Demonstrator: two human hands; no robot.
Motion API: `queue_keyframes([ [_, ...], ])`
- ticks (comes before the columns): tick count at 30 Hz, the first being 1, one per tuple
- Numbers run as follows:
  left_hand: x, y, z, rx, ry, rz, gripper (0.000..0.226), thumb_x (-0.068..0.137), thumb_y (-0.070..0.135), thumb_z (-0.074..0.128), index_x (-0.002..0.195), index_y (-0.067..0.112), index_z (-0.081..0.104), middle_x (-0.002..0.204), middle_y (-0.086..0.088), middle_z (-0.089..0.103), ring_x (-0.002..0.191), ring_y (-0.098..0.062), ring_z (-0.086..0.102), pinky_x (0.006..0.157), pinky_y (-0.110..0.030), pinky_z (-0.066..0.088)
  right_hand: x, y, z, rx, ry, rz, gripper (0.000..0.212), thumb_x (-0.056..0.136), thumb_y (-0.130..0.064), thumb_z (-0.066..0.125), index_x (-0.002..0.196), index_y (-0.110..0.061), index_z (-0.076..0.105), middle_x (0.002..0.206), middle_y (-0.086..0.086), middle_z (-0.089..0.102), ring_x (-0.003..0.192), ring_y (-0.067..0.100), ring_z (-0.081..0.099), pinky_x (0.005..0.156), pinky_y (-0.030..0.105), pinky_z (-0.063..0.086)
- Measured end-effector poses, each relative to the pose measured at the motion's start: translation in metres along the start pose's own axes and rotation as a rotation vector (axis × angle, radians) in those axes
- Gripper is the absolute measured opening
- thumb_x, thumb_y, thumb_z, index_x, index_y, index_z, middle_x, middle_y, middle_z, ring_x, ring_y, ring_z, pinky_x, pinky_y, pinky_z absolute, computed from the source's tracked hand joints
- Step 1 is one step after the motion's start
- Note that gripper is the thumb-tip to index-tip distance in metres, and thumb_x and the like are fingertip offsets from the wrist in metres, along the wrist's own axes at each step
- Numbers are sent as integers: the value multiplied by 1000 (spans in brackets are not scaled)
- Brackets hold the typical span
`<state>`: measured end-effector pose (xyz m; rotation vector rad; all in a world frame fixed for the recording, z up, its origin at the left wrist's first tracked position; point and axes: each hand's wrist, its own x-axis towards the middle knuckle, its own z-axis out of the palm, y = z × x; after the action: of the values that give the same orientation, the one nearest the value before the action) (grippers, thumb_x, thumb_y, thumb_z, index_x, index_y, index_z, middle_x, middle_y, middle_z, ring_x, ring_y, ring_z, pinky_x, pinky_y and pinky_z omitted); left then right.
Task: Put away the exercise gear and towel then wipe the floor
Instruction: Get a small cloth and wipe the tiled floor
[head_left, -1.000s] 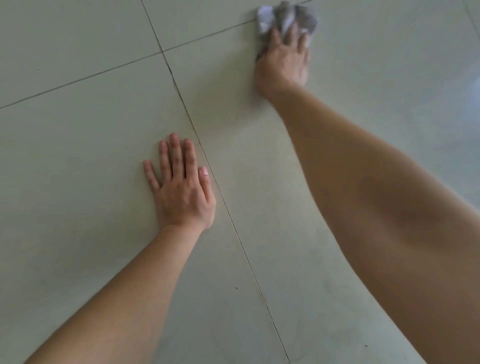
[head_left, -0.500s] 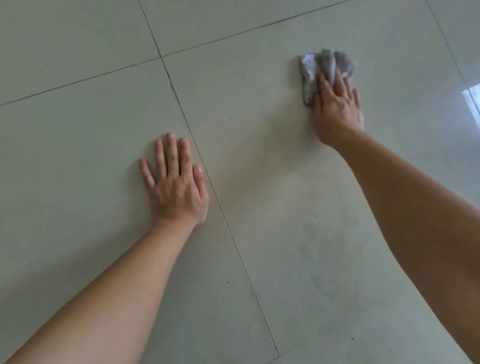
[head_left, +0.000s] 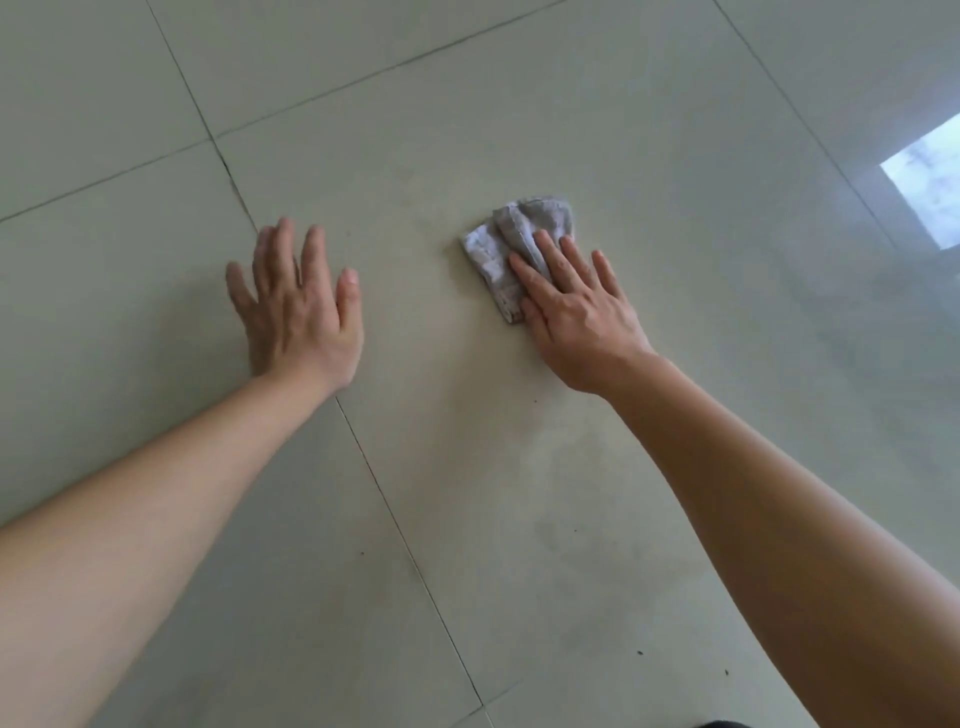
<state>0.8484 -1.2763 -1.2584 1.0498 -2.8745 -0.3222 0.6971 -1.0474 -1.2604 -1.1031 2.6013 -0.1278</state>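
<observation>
Nearest, dark specks dot the floor around a grout line, so the wiping would do well to work back toward the body in overlapping strokes, with steady downward pressure and the rag refolded once soiled. Farther out, the left hand is open with fingers spread, seemingly braced on the tile though blur makes contact uncertain, while the right hand lies flat, fingers extended, pressing the rag rather than gripping it. The rag is small, grey, crumpled into loose folds, lying mid-tile just beyond the right fingertips.
</observation>
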Motion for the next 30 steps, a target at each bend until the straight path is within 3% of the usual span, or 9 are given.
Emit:
queue_keyframes([
  [4,43,58,11,69,-117,128,63,103,47,20,157,17,6,165,-6,-9,152,-22,-7,120,-54,-3,1,53,-10,40,19,185,55,106,-45,18,160,-36,8,168,-3,-6,155,19,-6,125,41,-3],
  [12,74,80,44,148,-299,76,66,100,56,14,156,29,-8,163,-2,-20,150,-23,-18,116,-61,-9,90,84,-32,130,90,397,58,104,-40,24,160,-29,12,168,9,-4,154,32,-7,125,44,-1],
  [15,78,78,39,148,-378,66,68,100,57,15,155,29,-13,161,-1,-27,148,-23,-25,115,-61,-12,131,49,-35,117,83,288,57,105,-41,22,160,-30,12,168,10,-3,153,35,-8,125,44,-2],
  [18,77,79,38,142,-391,65,69,98,59,12,155,29,-14,160,0,-29,147,-22,-27,115,-61,-13,158,10,-38,100,33,42,55,106,-42,23,160,-33,13,168,7,-4,154,32,-9,124,42,-4],
  [22,77,78,35,156,-433,65,71,96,62,6,153,29,-19,158,-1,-34,145,-23,-31,115,-61,-13,186,30,-50,16,-17,-181,54,106,-46,22,159,-37,15,168,0,2,155,24,-2,125,44,-4],
  [24,77,78,34,159,-451,68,72,95,63,4,152,28,-23,157,-2,-37,144,-24,-33,115,-61,-14,208,67,-63,14,36,-63,54,105,-48,22,158,-38,16,168,-1,3,155,23,1,125,44,-2],
  [28,76,77,32,160,-471,70,75,90,66,-1,149,29,-28,155,-1,-40,143,-24,-37,115,-62,-14,253,123,-88,107,83,475,58,104,-43,23,160,-31,13,168,5,-2,155,29,-4,125,47,0],
  [30,78,78,31,162,-486,63,76,87,67,-4,149,30,-29,155,-1,-40,143,-23,-37,115,-62,-13,261,105,-90,102,76,486,60,104,-40,28,160,-28,11,168,10,-2,154,36,-4,125,48,2],
])
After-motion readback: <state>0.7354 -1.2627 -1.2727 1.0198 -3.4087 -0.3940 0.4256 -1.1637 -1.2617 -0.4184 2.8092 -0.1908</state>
